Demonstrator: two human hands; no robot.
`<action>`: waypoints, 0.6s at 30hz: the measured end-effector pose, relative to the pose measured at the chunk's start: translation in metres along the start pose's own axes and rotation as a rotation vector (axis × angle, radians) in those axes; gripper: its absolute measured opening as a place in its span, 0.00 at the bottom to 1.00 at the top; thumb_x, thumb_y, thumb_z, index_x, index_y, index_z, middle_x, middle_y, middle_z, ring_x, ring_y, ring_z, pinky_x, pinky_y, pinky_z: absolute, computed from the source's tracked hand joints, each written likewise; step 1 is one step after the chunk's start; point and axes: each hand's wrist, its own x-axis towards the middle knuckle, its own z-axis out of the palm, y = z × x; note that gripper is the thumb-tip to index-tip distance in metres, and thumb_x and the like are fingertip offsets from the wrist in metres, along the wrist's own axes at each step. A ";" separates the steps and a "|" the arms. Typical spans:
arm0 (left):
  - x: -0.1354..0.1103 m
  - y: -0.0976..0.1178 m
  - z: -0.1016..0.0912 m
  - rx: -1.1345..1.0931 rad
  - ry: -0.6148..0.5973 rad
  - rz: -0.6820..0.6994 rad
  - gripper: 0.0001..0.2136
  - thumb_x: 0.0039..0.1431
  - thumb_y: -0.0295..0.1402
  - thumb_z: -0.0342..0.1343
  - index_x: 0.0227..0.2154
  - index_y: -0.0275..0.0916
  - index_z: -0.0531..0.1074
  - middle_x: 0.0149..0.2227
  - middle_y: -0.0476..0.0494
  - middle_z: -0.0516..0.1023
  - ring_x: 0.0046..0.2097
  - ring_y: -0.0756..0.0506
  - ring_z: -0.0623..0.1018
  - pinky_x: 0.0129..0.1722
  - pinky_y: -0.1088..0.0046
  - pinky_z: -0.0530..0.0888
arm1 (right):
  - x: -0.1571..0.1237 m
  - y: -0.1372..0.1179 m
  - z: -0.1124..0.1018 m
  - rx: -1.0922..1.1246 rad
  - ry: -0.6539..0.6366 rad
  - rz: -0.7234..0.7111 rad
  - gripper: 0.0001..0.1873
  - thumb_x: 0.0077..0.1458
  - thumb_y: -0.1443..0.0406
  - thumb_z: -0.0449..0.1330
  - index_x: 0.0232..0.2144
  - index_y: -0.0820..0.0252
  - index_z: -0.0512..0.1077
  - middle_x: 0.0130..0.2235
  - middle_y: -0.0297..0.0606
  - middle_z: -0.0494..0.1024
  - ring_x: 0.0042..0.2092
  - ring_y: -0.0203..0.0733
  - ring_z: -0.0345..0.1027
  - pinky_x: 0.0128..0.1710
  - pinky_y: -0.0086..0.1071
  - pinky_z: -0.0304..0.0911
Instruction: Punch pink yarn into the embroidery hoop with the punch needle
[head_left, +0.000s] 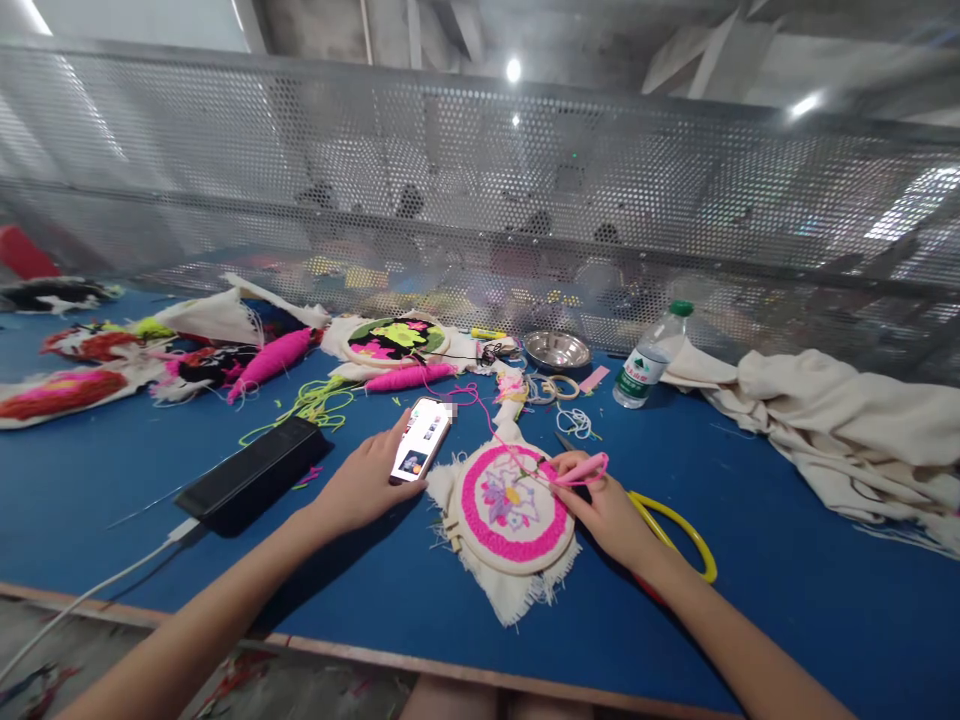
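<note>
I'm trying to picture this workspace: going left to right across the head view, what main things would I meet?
Black box, left hand, lit phone, hooped embroidery, right hand, rumpled cream cloth.

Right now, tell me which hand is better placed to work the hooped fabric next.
The right hand, most likely: it holds the pink tool at the right side of the hooped fabric. The left hand is occupied at the lit phone, to the fabric's left.
</note>
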 end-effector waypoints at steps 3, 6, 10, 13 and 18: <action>-0.006 0.009 0.003 0.134 0.040 -0.037 0.38 0.61 0.49 0.45 0.67 0.30 0.42 0.53 0.28 0.69 0.54 0.31 0.69 0.53 0.57 0.65 | 0.000 0.001 0.000 -0.009 0.009 -0.007 0.05 0.60 0.63 0.54 0.34 0.57 0.67 0.45 0.40 0.73 0.48 0.43 0.68 0.51 0.39 0.61; -0.014 0.016 0.010 0.266 0.086 -0.076 0.35 0.63 0.49 0.42 0.66 0.31 0.48 0.48 0.29 0.72 0.50 0.31 0.70 0.50 0.57 0.66 | 0.000 0.002 0.001 -0.024 0.015 -0.014 0.05 0.60 0.62 0.54 0.34 0.56 0.67 0.45 0.40 0.74 0.48 0.43 0.68 0.50 0.39 0.61; -0.028 0.027 0.017 0.323 0.133 -0.158 0.37 0.61 0.53 0.42 0.65 0.31 0.51 0.44 0.30 0.73 0.47 0.31 0.72 0.44 0.59 0.68 | -0.001 0.002 0.001 -0.031 0.009 -0.005 0.05 0.61 0.62 0.53 0.34 0.56 0.66 0.46 0.40 0.74 0.48 0.43 0.68 0.50 0.38 0.61; -0.036 0.026 0.008 0.226 0.118 -0.202 0.43 0.56 0.59 0.44 0.66 0.34 0.46 0.44 0.31 0.74 0.47 0.30 0.73 0.41 0.60 0.68 | -0.001 0.002 0.001 -0.030 0.007 0.007 0.05 0.61 0.61 0.54 0.36 0.56 0.66 0.45 0.40 0.75 0.48 0.44 0.69 0.50 0.38 0.62; -0.015 -0.005 -0.033 -0.045 -0.122 -0.204 0.37 0.59 0.60 0.35 0.66 0.43 0.46 0.39 0.40 0.79 0.37 0.37 0.79 0.35 0.65 0.69 | 0.000 0.003 0.002 -0.024 0.014 0.007 0.06 0.61 0.61 0.53 0.37 0.56 0.65 0.45 0.40 0.75 0.49 0.44 0.68 0.51 0.39 0.61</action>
